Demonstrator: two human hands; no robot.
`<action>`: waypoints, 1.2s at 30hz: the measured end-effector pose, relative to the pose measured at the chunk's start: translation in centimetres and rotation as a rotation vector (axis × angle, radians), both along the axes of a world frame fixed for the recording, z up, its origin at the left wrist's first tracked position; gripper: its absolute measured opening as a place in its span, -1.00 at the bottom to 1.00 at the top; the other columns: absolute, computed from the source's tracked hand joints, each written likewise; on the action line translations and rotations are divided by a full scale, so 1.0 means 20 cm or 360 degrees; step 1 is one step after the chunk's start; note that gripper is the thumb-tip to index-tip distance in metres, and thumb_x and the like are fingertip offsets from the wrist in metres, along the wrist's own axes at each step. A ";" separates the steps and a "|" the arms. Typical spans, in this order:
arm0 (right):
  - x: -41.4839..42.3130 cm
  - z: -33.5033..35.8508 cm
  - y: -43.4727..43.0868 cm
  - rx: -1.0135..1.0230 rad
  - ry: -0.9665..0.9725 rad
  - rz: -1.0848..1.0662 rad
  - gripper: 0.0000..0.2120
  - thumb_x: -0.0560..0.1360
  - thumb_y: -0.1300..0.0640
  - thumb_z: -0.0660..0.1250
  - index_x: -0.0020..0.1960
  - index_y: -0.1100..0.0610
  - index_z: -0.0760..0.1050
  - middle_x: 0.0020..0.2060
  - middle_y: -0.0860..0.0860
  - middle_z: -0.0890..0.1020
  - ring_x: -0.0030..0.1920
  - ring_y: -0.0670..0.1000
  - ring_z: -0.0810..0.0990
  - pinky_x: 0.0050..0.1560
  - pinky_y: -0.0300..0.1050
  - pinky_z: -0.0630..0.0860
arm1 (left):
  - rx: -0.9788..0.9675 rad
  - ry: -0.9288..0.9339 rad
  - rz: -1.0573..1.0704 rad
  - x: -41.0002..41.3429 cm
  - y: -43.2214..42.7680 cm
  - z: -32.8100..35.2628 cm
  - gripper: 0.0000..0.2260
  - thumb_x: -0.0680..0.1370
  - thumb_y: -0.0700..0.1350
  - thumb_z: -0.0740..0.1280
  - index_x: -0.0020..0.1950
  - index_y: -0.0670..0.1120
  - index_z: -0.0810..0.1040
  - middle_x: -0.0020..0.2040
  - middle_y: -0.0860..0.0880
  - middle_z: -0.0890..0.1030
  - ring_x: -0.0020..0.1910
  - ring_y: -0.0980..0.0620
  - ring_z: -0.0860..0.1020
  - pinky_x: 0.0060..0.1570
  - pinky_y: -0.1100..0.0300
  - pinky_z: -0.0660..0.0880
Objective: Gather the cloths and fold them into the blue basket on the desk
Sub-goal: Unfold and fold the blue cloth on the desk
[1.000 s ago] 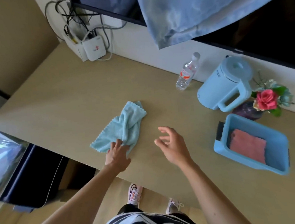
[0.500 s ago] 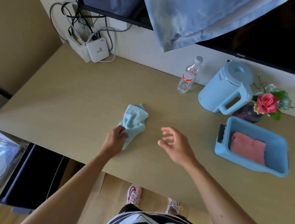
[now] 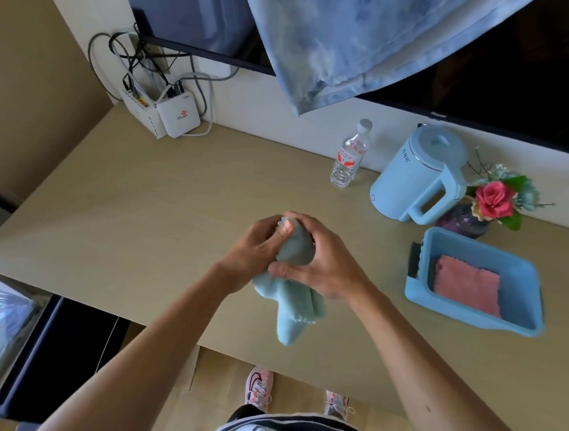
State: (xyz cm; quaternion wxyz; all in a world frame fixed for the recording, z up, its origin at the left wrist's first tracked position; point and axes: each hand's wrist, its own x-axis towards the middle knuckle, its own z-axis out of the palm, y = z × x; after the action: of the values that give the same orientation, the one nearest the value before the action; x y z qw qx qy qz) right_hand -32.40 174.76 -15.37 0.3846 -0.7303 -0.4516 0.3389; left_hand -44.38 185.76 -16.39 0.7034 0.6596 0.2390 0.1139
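A light blue cloth hangs bunched above the desk's front part, gripped by both hands. My left hand pinches its upper end from the left. My right hand wraps around it from the right, and the loose end dangles below. To the right the blue basket rests on the desk with a folded pink cloth lying flat inside. A large pale blue patterned cloth hangs over the dark screen at the back.
Behind the basket stand a light blue kettle, a water bottle and a dark vase with a pink flower. White router boxes with cables sit at the desk's back left corner. A dark cabinet is below the desk's left edge.
My left hand lifted the light blue cloth off the desk and carried it rightward. My right hand closed on it, so both hands hold it bunched.
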 end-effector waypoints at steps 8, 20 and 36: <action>0.04 0.05 -0.05 -0.0019 -0.0368 0.0075 -0.08 0.38 -0.03 0.46 0.59 -0.10 0.02 0.46 -0.10 0.41 0.39 -0.02 0.49 0.33 0.04 0.49 | -0.0166 0.0052 0.0103 0.11 0.00 0.10 -0.49 0.66 0.16 0.15 0.07 -0.30 0.57 -0.10 -0.31 0.66 -0.14 -0.11 0.62 -0.07 -0.03 0.58; 0.09 0.18 -0.05 0.0128 0.0279 -0.0321 -0.67 0.37 -0.12 0.48 0.05 0.00 0.57 -0.09 -0.05 0.70 -0.04 -0.02 0.68 0.06 0.09 0.63 | -0.0171 0.0133 -0.0041 0.19 0.04 0.23 -0.55 0.62 0.17 0.24 -0.09 -0.21 0.63 -0.23 -0.22 0.63 -0.27 -0.11 0.61 -0.22 0.06 0.58; 0.37 0.16 -0.11 -0.0022 -0.0317 -0.0400 -0.83 0.48 0.27 0.38 -0.14 0.01 0.62 -0.31 -0.13 0.67 -0.31 -0.19 0.59 -0.23 -0.29 0.46 | 0.0921 0.0510 -0.0540 0.16 0.27 0.38 -0.86 0.46 -0.09 0.50 -0.19 -0.08 0.57 -0.36 -0.02 0.58 -0.41 0.11 0.40 -0.36 0.28 0.38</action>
State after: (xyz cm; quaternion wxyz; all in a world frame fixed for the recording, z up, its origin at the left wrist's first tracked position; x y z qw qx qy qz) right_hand -25.09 172.65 -12.20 0.3723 -0.8136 -0.3903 0.2172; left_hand -41.21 191.26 -8.87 0.4503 0.8709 0.1912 -0.0463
